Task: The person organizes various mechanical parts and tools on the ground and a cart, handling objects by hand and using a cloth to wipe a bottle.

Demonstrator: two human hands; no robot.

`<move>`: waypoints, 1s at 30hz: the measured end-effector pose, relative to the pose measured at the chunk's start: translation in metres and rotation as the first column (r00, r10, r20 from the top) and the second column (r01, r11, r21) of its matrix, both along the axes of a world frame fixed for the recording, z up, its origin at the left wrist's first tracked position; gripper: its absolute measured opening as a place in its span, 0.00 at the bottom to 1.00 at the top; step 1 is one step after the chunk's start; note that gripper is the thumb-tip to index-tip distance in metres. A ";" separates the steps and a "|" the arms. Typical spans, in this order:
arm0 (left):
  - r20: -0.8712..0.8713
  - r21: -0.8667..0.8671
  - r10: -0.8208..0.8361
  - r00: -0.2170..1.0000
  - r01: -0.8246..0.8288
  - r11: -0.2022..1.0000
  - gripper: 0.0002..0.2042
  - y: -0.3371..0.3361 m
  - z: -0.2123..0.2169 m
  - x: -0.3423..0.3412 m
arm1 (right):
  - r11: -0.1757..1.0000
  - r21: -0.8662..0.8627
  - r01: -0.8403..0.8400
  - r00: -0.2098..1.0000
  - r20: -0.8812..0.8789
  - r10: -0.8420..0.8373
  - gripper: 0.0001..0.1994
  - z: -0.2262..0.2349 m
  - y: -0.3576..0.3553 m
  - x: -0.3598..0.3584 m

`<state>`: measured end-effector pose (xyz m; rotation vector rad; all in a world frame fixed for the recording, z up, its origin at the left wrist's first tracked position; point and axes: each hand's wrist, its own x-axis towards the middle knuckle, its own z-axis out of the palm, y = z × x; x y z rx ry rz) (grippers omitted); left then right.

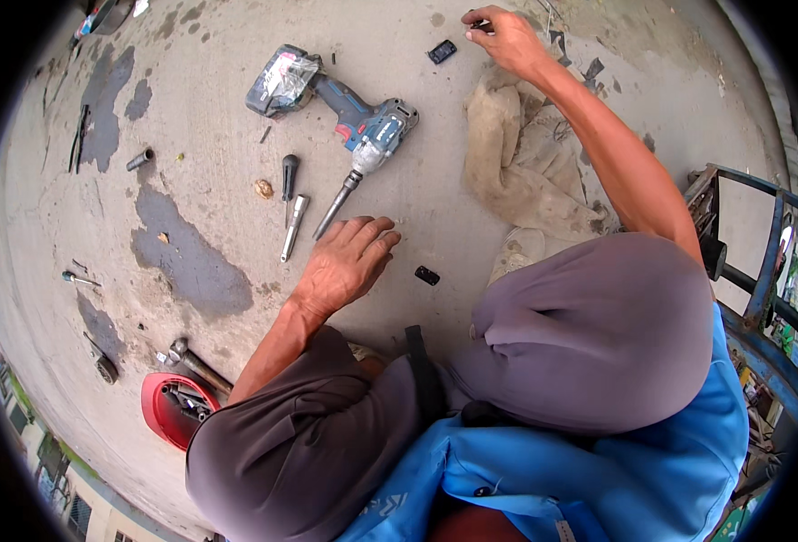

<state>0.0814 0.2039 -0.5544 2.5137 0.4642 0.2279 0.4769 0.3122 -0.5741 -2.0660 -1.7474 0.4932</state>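
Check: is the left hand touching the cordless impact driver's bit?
Apart. The head view shows bare concrete between the left hand and the bit tip of the cordless impact driver.

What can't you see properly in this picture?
- Head view: what the right hand pinches is too small to tell.
- Head view: the red bowl is partly hidden by the knee.
- Head view: the blue metal frame is cut off by the dark rim.

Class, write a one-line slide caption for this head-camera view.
Seated on concrete, left hand flat beside a cordless impact driver; right hand pinching a small dark part.
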 end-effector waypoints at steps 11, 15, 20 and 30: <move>-0.086 0.113 -0.388 0.917 0.396 0.911 0.13 -0.061 -0.059 0.008 | 0.950 -0.129 -0.283 0.861 0.403 0.311 0.10 -0.050 -0.039 -0.044; -0.096 0.091 -0.364 0.926 0.373 0.923 0.07 -0.067 -0.061 0.010 | 0.951 -0.216 -0.220 0.903 0.323 0.282 0.12 -0.033 -0.048 -0.043; -0.169 0.072 -0.233 0.958 0.248 0.966 0.04 -0.053 -0.058 0.002 | 0.968 -0.244 0.053 0.996 -0.053 -0.068 0.17 -0.016 -0.043 -0.030; 0.558 -0.751 0.702 0.443 -0.092 0.654 0.12 0.085 0.085 0.112 | 0.839 0.165 0.518 0.618 -0.750 -0.234 0.37 0.080 -0.028 0.072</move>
